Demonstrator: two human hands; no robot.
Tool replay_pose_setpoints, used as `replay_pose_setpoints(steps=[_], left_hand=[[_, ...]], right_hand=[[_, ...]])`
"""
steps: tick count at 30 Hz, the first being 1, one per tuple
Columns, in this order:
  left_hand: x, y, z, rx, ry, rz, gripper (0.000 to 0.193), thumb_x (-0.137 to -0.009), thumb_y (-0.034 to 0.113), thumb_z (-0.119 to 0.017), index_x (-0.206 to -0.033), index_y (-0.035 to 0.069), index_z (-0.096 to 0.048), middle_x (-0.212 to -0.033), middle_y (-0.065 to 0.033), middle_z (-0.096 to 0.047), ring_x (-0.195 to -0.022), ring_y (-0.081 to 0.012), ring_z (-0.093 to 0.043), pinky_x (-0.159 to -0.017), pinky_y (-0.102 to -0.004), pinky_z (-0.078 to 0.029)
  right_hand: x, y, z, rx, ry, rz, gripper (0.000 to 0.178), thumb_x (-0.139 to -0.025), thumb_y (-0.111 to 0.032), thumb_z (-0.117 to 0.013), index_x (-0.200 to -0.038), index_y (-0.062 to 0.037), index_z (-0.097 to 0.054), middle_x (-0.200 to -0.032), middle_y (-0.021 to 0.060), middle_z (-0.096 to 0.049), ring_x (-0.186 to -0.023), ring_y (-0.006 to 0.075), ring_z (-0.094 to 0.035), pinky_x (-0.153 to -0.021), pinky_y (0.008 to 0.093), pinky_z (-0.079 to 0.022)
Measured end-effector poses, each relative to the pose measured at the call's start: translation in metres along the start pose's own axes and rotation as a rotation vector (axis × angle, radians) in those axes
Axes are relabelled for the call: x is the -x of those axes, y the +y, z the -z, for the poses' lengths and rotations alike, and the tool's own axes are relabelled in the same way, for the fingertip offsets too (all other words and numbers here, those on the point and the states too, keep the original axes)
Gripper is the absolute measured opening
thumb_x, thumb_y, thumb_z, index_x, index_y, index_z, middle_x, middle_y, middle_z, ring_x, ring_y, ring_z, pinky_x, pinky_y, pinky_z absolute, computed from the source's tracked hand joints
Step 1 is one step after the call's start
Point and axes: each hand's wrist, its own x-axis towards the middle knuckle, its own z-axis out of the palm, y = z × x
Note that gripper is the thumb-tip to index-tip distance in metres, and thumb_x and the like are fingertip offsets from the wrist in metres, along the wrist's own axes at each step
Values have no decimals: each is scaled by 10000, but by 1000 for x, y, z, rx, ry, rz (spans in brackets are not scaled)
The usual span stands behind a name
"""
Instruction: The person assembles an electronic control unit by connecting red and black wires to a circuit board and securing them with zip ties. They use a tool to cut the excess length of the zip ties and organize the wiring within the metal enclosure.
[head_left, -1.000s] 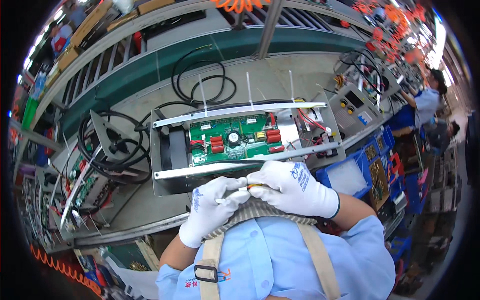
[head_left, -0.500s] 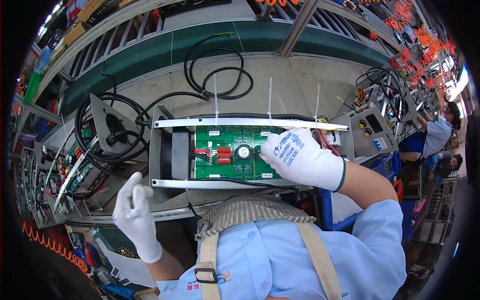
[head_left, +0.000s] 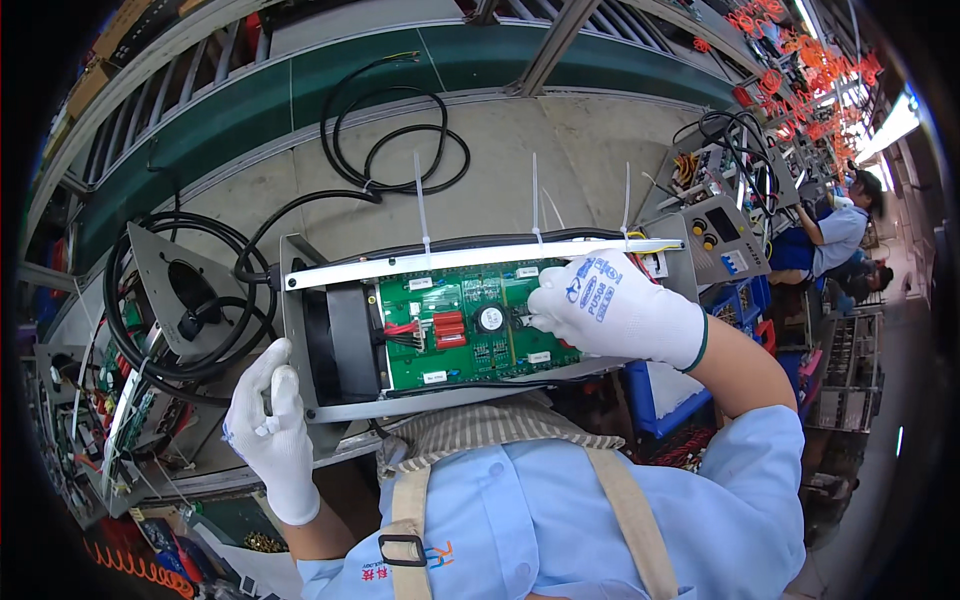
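An open metal chassis (head_left: 470, 393) lies in front of me, its green circuit board (head_left: 455, 368) facing up. A black fan (head_left: 352, 340) fills its left end. My right hand (head_left: 620, 308), in a white glove, reaches over the board's right part. Its fingertips are pinched together on the board, right of a round capacitor (head_left: 491, 318); what lies between them is hidden. My left hand (head_left: 275, 430), also gloved, is raised beside the chassis's near left corner. Its fingers are partly curled around something small and whitish that I cannot make out.
White cable ties (head_left: 422, 205) stand up along the far rail. Black cable (head_left: 400, 140) lies coiled on the bench (head_left: 590, 130). Another open unit with a fan panel (head_left: 172, 285) stands left. A control panel (head_left: 718, 240) stands right, near a blue bin (head_left: 665, 400). Co-workers (head_left: 838, 235) sit farther right.
The whole view has shifted and tilted, so the chassis now slants up to the right. My right fingertips remain at the same spot on the board. My left hand's fingers have straightened a little.
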Motion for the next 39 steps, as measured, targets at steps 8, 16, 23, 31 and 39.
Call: replay_pose_setpoints(steps=[8,16,23,31,39], left_hand=[[-1,4,-2,-101,11,-19,245,-915,20,-598,-1131,-79,-656,-1093,-162,-704,-989,-202,-675,-913,-301,-503],[-3,12,-5,-161,7,-68,256,-901,0,-579,-1133,-79,-655,-1092,-165,-704,-986,-204,-670,-909,-301,-497],[-1,16,-5,-244,2,-88,256,-883,-14,-580,-1116,-79,-665,-1062,-160,-710,-957,-208,-672,-884,-297,-499],[0,16,-7,-181,5,-67,264,-885,-21,-578,-1130,-62,-665,-1077,-151,-707,-959,-192,-670,-880,-291,-500],[-12,21,-12,-98,-92,-141,349,-942,23,-573,-1278,-70,-581,-1143,-73,-654,-791,-51,-527,-694,-167,-416]], right_hand=[[-5,-2,-17,164,121,84,135,-830,-224,-640,-903,-116,-601,-795,67,-584,-693,232,-649,-581,406,-477],[-5,6,-17,211,152,197,147,-810,-192,-605,-926,-113,-561,-806,45,-535,-670,188,-588,-545,382,-404],[-11,-3,-12,150,68,132,170,-791,-193,-621,-909,-91,-553,-804,66,-554,-666,200,-628,-550,380,-456],[-12,-4,-27,155,161,157,199,-860,-267,-627,-924,-85,-578,-826,77,-587,-665,231,-654,-555,388,-474],[14,6,-53,-207,463,-39,337,-903,-311,-601,-1138,-68,-595,-977,139,-639,-899,346,-652,-771,460,-508]])
